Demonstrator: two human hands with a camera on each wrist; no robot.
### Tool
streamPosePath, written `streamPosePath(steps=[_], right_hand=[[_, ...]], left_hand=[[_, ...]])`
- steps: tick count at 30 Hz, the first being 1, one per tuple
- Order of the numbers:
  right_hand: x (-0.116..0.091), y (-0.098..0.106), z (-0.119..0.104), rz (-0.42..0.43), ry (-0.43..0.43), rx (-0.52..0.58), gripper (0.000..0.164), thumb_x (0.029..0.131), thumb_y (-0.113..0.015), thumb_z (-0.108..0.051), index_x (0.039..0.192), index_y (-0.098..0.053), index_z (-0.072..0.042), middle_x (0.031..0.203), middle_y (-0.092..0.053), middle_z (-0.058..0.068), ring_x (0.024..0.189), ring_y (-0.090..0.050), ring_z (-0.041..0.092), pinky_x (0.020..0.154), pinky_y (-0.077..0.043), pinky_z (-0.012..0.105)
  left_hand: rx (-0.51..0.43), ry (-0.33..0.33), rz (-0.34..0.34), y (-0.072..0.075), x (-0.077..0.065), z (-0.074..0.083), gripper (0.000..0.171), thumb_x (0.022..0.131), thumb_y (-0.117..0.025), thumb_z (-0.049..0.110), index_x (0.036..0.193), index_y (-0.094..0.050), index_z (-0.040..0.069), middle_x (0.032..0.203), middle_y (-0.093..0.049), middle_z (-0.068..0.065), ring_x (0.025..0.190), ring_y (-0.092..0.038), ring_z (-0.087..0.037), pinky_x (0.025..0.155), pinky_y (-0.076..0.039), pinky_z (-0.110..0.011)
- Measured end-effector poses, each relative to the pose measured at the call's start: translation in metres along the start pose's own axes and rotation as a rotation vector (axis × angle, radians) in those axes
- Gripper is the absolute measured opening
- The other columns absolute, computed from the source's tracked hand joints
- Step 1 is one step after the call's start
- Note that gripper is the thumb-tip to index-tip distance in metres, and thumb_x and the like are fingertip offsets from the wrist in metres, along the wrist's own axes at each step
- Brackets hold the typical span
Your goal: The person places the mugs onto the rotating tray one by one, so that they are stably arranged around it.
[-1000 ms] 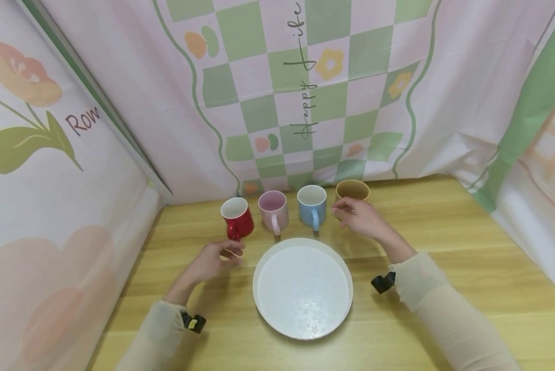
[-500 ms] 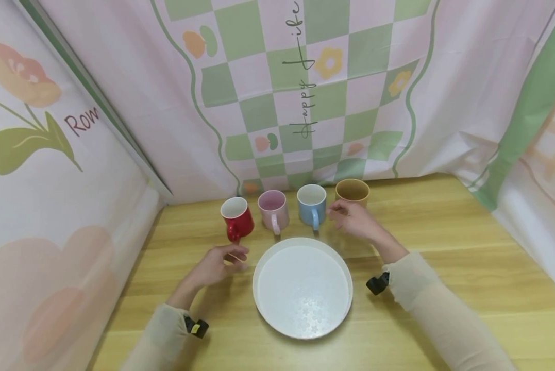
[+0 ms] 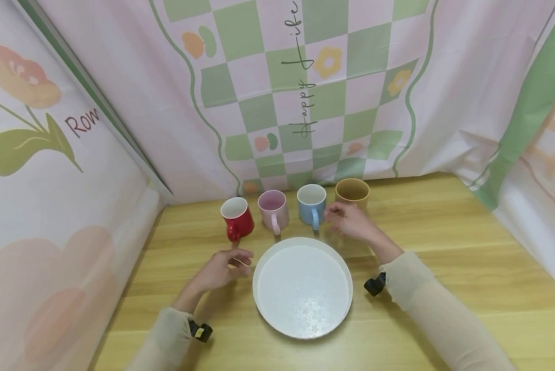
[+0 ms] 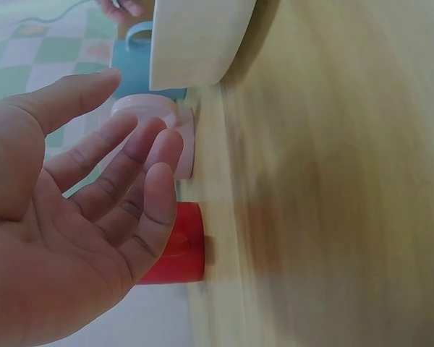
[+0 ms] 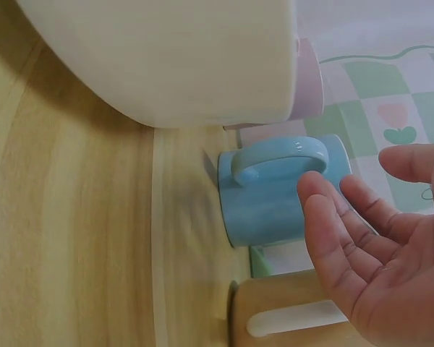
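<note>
A row of mugs stands along the back of the table: a red mug (image 3: 241, 222), a pink mug (image 3: 279, 212), a blue mug (image 3: 310, 211) and a brown mug (image 3: 351, 191). In front of them lies a round white tray (image 3: 302, 288) with a raised rim. My left hand (image 3: 223, 268) hovers between the red mug and the tray's left edge, fingers loosely bent and holding nothing. Close to the blue mug's handle is my right hand (image 3: 353, 220), fingers relaxed and nothing in them; it partly covers the brown mug in the head view.
A wooden table (image 3: 421, 226) lies under everything. Printed cloth (image 3: 323, 103) with green checks hangs right behind the mugs, and a flowered cloth (image 3: 73, 216) borders the left side. Each sleeve cuff bears a small black camera (image 3: 375, 284).
My left hand has drawn back from the red mug and moved right and nearer, toward the tray. My right hand has shifted slightly left toward the blue mug. The mugs and tray stay put.
</note>
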State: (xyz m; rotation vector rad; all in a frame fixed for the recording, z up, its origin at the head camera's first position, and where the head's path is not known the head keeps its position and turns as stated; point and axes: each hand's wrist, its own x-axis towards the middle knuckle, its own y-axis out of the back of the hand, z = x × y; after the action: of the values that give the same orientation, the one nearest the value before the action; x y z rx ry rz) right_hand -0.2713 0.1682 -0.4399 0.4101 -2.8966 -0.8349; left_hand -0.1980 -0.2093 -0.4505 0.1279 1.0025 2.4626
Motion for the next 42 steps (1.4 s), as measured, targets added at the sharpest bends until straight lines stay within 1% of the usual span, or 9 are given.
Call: streamPosePath(steps=[3,5,9,13,19,26,31,36,42], right_hand=[[0.001,-0.002,0.001,-0.015,-0.015,0.009,0.036,0.104,-0.051,-0.026,0.125,-0.058,0.003,0.116,-0.066,0.028,0.089,-0.07,0.038,0.068,-0.06,0.045],[0.002,-0.004,0.001,-0.022,-0.021,0.019,0.036,0.105,-0.051,-0.026,0.125,-0.058,0.003,0.116,-0.066,0.029,0.088,-0.071,0.036,0.07,-0.06,0.046],[0.004,-0.007,0.002,-0.031,-0.034,0.026,0.036,0.105,-0.05,-0.027,0.124,-0.058,0.002,0.115,-0.066,0.028,0.088,-0.071,0.035,0.07,-0.061,0.045],[0.005,-0.008,0.001,-0.038,-0.049,0.036,0.033,0.105,-0.05,-0.025,0.123,-0.058,0.002,0.115,-0.066,0.029,0.087,-0.071,0.036,0.069,-0.06,0.044],[0.009,-0.01,0.002,-0.034,-0.052,0.024,0.032,0.105,-0.05,-0.024,0.122,-0.059,0.002,0.112,-0.067,0.027,0.083,-0.071,0.033,0.066,-0.06,0.044],[0.013,-0.014,0.001,-0.046,-0.045,0.016,0.031,0.103,-0.052,-0.019,0.122,-0.059,0.003,0.109,-0.068,0.026,0.084,-0.071,0.037,0.067,-0.06,0.048],[0.016,-0.017,0.003,-0.047,-0.033,-0.004,0.031,0.103,-0.054,-0.022,0.12,-0.06,0.003,0.107,-0.068,0.024,0.08,-0.071,0.034,0.064,-0.06,0.046],[0.018,-0.02,0.001,-0.033,-0.055,-0.022,0.032,0.102,-0.056,-0.027,0.119,-0.06,0.001,0.106,-0.069,0.021,0.078,-0.072,0.032,0.063,-0.061,0.046],[0.024,-0.026,0.004,-0.004,-0.086,-0.084,0.032,0.1,-0.059,-0.03,0.115,-0.061,-0.002,0.097,-0.072,0.016,0.068,-0.071,0.027,0.06,-0.06,0.043]], left_hand=[[-0.012,-0.007,-0.011,-0.003,0.0,-0.001,0.038,0.094,-0.07,0.02,0.128,-0.063,0.005,0.113,-0.072,-0.009,0.103,-0.068,-0.023,0.089,-0.059,-0.035],[-0.019,-0.015,-0.014,-0.004,0.0,-0.001,0.038,0.094,-0.07,0.02,0.128,-0.064,0.005,0.112,-0.072,-0.009,0.102,-0.068,-0.023,0.088,-0.058,-0.033],[-0.023,-0.039,-0.017,-0.007,-0.001,-0.003,0.036,0.094,-0.069,0.016,0.128,-0.063,0.005,0.111,-0.073,-0.008,0.102,-0.069,-0.023,0.087,-0.057,-0.027],[-0.013,-0.068,-0.018,-0.01,-0.001,-0.005,0.036,0.094,-0.069,0.013,0.128,-0.063,0.006,0.11,-0.074,-0.007,0.101,-0.069,-0.023,0.088,-0.055,-0.025],[-0.037,-0.082,-0.016,-0.012,-0.002,-0.004,0.037,0.093,-0.07,0.015,0.129,-0.063,0.007,0.111,-0.074,-0.008,0.103,-0.069,-0.023,0.091,-0.055,-0.028],[-0.057,-0.075,-0.024,-0.012,-0.003,-0.004,0.039,0.093,-0.071,0.016,0.13,-0.062,0.008,0.112,-0.073,-0.009,0.104,-0.068,-0.023,0.091,-0.055,-0.029],[-0.049,-0.07,-0.033,-0.014,-0.002,-0.004,0.039,0.093,-0.071,0.017,0.13,-0.062,0.007,0.111,-0.073,-0.009,0.104,-0.068,-0.023,0.092,-0.055,-0.03],[-0.06,-0.063,-0.039,-0.015,-0.001,-0.005,0.039,0.094,-0.071,0.017,0.13,-0.062,0.006,0.112,-0.073,-0.009,0.104,-0.067,-0.022,0.093,-0.055,-0.034],[-0.071,-0.052,-0.04,-0.016,0.0,-0.006,0.04,0.093,-0.071,0.017,0.13,-0.062,0.006,0.112,-0.073,-0.009,0.105,-0.067,-0.023,0.095,-0.054,-0.038]])
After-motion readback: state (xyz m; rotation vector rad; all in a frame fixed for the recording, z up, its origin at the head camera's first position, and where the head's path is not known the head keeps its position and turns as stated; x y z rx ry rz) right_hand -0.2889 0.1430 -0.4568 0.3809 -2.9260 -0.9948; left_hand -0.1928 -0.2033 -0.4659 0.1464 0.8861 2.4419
